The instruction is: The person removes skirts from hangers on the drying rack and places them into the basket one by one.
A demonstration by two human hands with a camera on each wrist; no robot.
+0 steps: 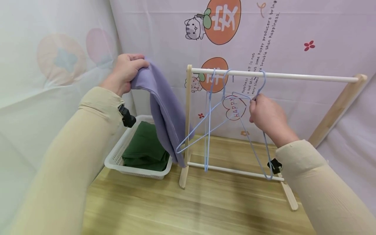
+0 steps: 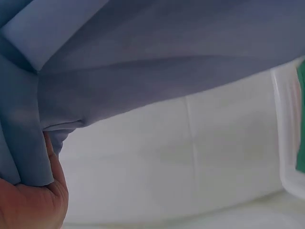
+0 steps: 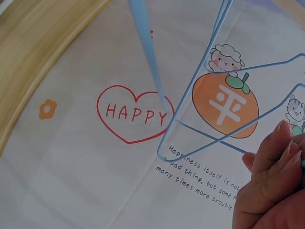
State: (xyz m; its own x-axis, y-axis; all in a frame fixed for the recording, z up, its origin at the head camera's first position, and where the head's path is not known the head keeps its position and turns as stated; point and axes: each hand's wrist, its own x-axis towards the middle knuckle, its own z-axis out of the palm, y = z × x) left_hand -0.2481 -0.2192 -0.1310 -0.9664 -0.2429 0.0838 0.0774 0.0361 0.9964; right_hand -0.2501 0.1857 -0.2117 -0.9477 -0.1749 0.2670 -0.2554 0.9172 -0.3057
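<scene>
My left hand [image 1: 127, 71] grips a lavender piece of clothing [image 1: 168, 107] by its upper end, and the cloth hangs down beside the rack's left post. In the left wrist view the cloth [image 2: 143, 57] drapes over the curled fingers. My right hand [image 1: 268, 114] pinches a light blue hanger [image 1: 253, 143] near the base of its hook, which is still over the rack's top rail [image 1: 308, 77]. Two more blue hangers [image 1: 208, 130] hang further left on the rail. In the right wrist view the right hand [image 3: 271, 181] shows curled fingers, with a hanger [image 3: 190, 90] beyond them.
A white plastic basket [image 1: 109, 160] with folded green cloth [image 1: 145, 147] stands left of the rack on the wooden table [image 1: 141, 202]. The rack's wooden post [image 1: 189, 107] and foot [image 1: 289, 195] frame the hanging space. A printed curtain [image 1: 329, 29] closes off the back.
</scene>
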